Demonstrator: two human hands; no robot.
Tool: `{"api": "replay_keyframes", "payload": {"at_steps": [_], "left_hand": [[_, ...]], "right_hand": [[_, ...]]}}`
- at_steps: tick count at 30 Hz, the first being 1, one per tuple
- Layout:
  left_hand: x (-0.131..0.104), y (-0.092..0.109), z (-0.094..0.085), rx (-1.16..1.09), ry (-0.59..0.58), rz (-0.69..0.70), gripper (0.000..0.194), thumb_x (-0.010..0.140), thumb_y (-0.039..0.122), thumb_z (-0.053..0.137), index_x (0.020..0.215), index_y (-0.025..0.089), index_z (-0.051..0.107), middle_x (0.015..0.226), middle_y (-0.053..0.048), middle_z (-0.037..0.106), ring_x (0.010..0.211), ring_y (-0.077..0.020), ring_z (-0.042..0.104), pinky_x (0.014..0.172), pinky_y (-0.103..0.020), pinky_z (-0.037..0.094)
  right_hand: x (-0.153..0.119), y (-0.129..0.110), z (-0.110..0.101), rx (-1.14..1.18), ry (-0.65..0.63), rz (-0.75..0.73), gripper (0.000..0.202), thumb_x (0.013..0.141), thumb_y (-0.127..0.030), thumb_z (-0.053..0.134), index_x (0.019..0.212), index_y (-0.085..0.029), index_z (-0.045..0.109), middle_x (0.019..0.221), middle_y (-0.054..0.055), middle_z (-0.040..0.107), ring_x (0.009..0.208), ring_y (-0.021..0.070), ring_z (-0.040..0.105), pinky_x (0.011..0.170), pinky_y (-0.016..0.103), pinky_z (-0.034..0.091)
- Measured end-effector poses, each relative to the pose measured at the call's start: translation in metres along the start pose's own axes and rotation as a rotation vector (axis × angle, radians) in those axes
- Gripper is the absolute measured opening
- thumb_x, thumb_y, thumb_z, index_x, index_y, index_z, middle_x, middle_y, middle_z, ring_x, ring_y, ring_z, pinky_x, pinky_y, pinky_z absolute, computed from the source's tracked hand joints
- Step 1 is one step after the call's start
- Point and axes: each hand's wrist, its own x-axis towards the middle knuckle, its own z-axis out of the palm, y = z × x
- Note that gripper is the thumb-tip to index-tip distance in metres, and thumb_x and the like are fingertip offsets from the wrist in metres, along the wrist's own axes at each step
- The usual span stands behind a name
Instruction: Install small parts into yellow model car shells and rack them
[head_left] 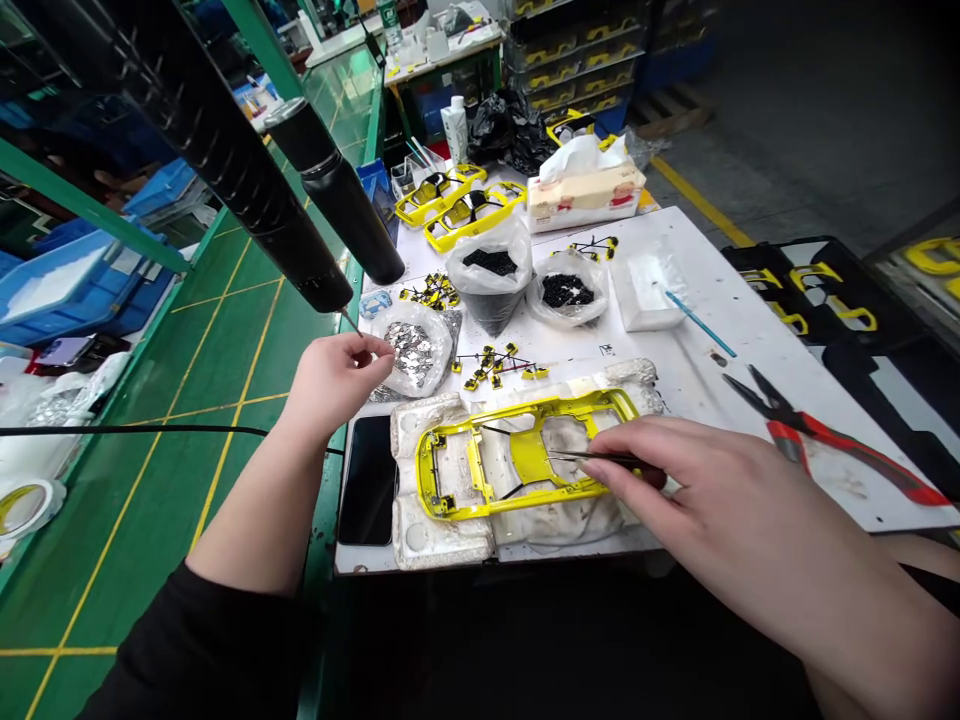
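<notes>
My left hand [341, 380] is raised over the left table edge, thumb and fingertips pinched together at the thin bit below a black electric screwdriver [319, 285]. Whatever is between those fingertips is too small to make out. My right hand [675, 480] grips dark tweezers [611, 457], their points over a yellow plastic car-body frame [532, 455]. This frame lies on a worn white foam block [442, 535], with small black parts fitted at its left end. Just beyond my left fingertips sits a plastic bag of small silvery metal pieces [411, 355].
Bags of black pieces [491, 265] and small yellow-black wired parts [491, 365] lie behind the frame. Red-handled pliers [832, 425] rest at right, a phone [367, 480] at left. Farther back are a tissue box [585, 195] and more yellow frames [476, 215]. A green conveyor [225, 340] runs alongside.
</notes>
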Motion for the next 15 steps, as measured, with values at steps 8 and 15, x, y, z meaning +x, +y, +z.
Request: {"api": "replay_keyframes", "payload": {"at_steps": [8, 15], "left_hand": [[-0.032, 0.012, -0.006, -0.793, 0.041, -0.35, 0.027, 0.061, 0.034, 0.097, 0.08, 0.018, 0.087, 0.073, -0.004, 0.073, 0.062, -0.0116, 0.053, 0.056, -0.022, 0.039], [-0.091, 0.052, -0.004, -1.139, -0.11, -0.118, 0.007, 0.082, 0.02, 0.093, 0.082, 0.022, 0.086, 0.085, -0.004, 0.079, 0.068, -0.0114, 0.064, 0.061, -0.02, 0.051]], "right_hand": [[0.011, -0.004, 0.004, 0.039, 0.021, -0.052, 0.021, 0.113, -0.034, 0.062, 0.117, -0.026, 0.081, 0.117, 0.003, 0.086, 0.103, 0.0291, 0.083, 0.088, 0.046, 0.064], [0.019, -0.039, 0.012, 0.354, 0.014, -0.096, 0.016, 0.112, -0.022, 0.066, 0.118, -0.028, 0.079, 0.114, -0.003, 0.083, 0.103, 0.0156, 0.079, 0.091, 0.028, 0.059]]}}
